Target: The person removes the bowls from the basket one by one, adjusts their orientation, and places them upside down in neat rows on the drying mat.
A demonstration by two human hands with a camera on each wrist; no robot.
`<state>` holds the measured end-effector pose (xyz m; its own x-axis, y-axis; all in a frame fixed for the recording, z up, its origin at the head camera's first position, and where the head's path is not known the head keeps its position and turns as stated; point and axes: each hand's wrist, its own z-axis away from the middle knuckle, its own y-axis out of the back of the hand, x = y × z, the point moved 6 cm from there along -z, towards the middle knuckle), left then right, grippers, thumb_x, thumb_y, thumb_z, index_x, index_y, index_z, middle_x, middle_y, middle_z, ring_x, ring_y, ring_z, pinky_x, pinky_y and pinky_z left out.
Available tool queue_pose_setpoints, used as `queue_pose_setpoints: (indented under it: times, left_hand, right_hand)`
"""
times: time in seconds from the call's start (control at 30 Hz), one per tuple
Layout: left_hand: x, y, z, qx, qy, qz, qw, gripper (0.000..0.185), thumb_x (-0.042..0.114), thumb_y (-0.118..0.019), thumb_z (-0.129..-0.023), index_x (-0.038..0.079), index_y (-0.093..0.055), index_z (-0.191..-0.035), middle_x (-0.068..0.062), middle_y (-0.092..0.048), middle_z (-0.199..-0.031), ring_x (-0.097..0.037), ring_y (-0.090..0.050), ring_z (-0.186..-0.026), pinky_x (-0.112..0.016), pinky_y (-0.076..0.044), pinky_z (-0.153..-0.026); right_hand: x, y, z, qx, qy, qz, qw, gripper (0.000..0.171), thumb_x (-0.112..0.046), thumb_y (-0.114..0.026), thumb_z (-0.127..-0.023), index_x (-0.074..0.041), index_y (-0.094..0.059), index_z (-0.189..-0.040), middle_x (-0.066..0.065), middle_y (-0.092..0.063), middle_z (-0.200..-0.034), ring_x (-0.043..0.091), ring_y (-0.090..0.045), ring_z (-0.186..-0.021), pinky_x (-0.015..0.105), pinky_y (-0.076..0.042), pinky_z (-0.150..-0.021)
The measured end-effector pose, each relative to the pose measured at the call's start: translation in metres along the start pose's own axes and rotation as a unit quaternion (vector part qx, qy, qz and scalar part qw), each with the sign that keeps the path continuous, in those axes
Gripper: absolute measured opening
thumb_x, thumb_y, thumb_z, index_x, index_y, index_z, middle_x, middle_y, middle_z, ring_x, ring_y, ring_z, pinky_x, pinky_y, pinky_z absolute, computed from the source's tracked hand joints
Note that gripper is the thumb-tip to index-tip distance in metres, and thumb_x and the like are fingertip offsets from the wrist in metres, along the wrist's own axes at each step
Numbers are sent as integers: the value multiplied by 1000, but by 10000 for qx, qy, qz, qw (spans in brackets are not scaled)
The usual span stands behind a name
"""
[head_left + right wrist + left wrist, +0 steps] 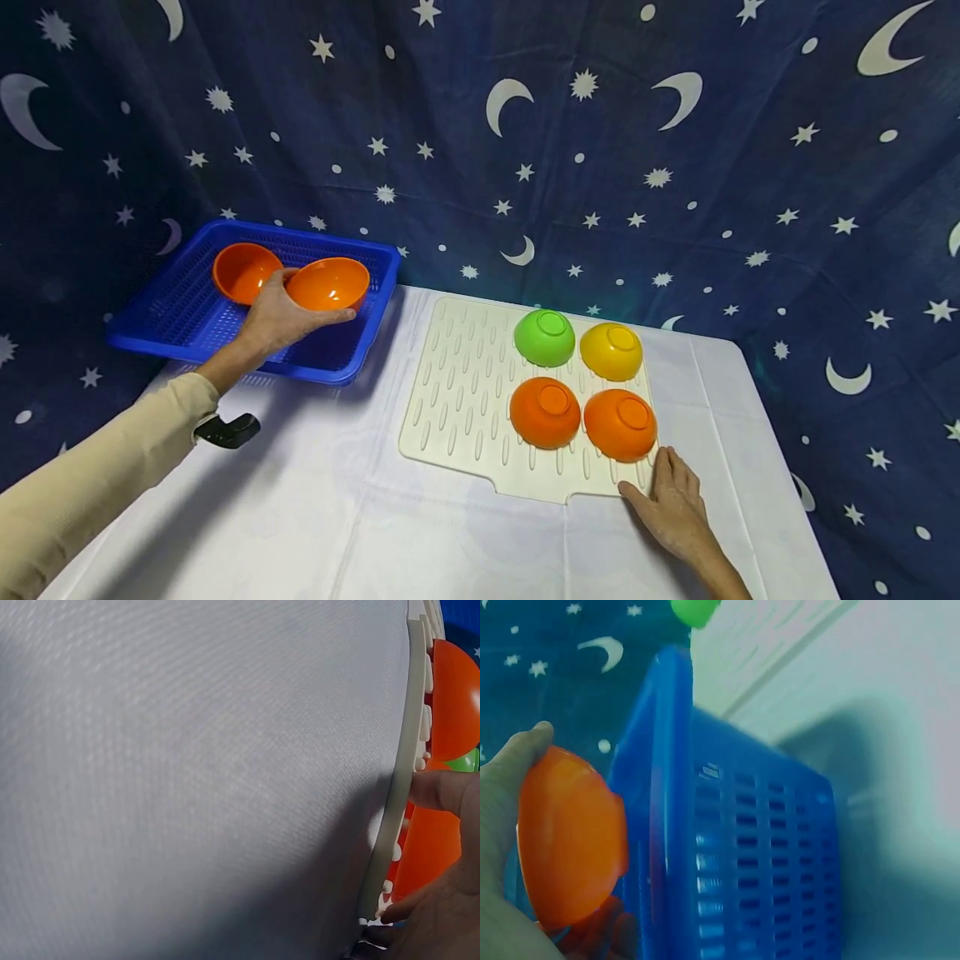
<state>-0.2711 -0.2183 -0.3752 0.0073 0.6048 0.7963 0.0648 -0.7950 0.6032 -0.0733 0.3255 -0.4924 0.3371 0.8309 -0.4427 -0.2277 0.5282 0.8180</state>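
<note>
My left hand [281, 317] grips an upright orange bowl [328, 283] inside the blue basket [187, 321]; the left wrist view shows the same orange bowl [570, 840] held against the blue basket's wall [735, 847]. A second orange bowl [243, 271] lies in the basket behind it. On the cream drying mat [457, 392] four bowls stand upside down: green [544, 337], yellow [611, 351] and two orange [545, 412] [620, 424]. My right hand [675, 504] rests flat, fingers straight, on the mat's near right corner beside the orange bowl; its fingertips [439, 789] touch the mat's edge [397, 817].
A white cloth [337, 517] covers the table, whose right edge runs near my right hand. The basket sits at the table's far left corner. A dark blue curtain with stars and moons [600, 125] hangs close behind. A black wrist strap [228, 430] is on my left arm.
</note>
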Motion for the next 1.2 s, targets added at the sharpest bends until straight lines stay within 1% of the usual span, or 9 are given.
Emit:
queue_pose_setpoints:
  times: [0.23, 0.43, 0.8, 0.87, 0.93, 1.0, 1.03, 1.13, 1.2]
  left_hand:
    - [12, -12, 9, -207, -61, -173, 9996, 117, 51, -90, -73, -6, -27, -154, -29, -44, -140, -46, -52, -117, -59, -49, -96]
    - [18, -12, 11, -1, -223, -183, 9996, 116, 49, -91, -71, -5, -29, -153, -28, -45, -140, -45, -52, -117, -59, -48, -96]
    - [27, -27, 19, -171, -457, -138, 9987, 113, 46, -91, -72, -6, -30, -152, -28, -44, -142, -44, -51, -119, -59, -49, -96]
    - [28, -30, 20, -199, -504, -101, 9985, 112, 46, -90, -73, -6, -30, -152, -28, -43, -142, -44, -51, -119, -59, -49, -97]
    - [31, -35, 21, -237, -534, -58, 9983, 113, 45, -91, -73, -5, -30, -153, -28, -43, -143, -44, -51, -119, -58, -49, -97]
    - [33, -40, 22, -279, -571, -12, 9980, 114, 45, -91, -72, -4, -29, -154, -27, -42, -144, -44, -51, -120, -58, -49, -97]
    - [35, -43, 23, -286, -610, -4, 9977, 114, 44, -92, -71, -3, -30, -154, -27, -42, -144, -44, -52, -119, -58, -49, -96]
    - [39, -50, 28, -328, -738, 23, 9967, 113, 42, -94, -68, -1, -33, -153, -25, -43, -142, -42, -52, -118, -58, -50, -95]
    - [42, -56, 32, -394, -829, 70, 9958, 113, 40, -96, -66, 0, -35, -152, -24, -45, -140, -41, -53, -117, -57, -50, -95]
  right_hand:
    - [0, 0, -1, 38, -11, -1, 10000, 106, -44, -61, -97, 19, 3, -151, 40, 6, -156, 57, 6, -143, 71, -1, -112]
    - [-1, 0, -3, 58, -56, 11, 10000, 106, -44, -62, -97, 20, 3, -151, 40, 6, -156, 57, 6, -143, 71, -1, -112]
    - [0, -2, -3, 70, -7, 26, 10000, 106, -45, -61, -97, 19, 3, -152, 41, 5, -156, 57, 6, -143, 71, -1, -112]
    - [0, -1, -1, 164, 36, -113, 9998, 104, -42, -62, -97, 20, 2, -151, 42, 3, -155, 57, 5, -143, 71, -2, -112]
    - [-2, 2, 2, 514, 98, -409, 9978, 98, -34, -63, -96, 20, -2, -151, 44, -2, -152, 58, 0, -141, 70, -4, -111]
    - [-7, 8, 6, 1211, 239, -821, 9890, 90, -23, -66, -92, 17, -10, -149, 43, -11, -148, 57, -7, -138, 69, -8, -109]
    - [-10, 13, 10, 1684, 411, -1040, 9794, 85, -17, -67, -90, 16, -15, -148, 41, -15, -145, 55, -12, -135, 69, -11, -106]
    - [-26, 24, 20, 2861, 1043, -1581, 9393, 73, -3, -68, -84, 11, -26, -142, 34, -23, -141, 50, -20, -129, 65, -14, -97]
    - [-42, 28, 27, 3221, 1570, -1797, 9161, 66, 3, -68, -83, 9, -33, -139, 30, -26, -142, 44, -21, -128, 63, -13, -93]
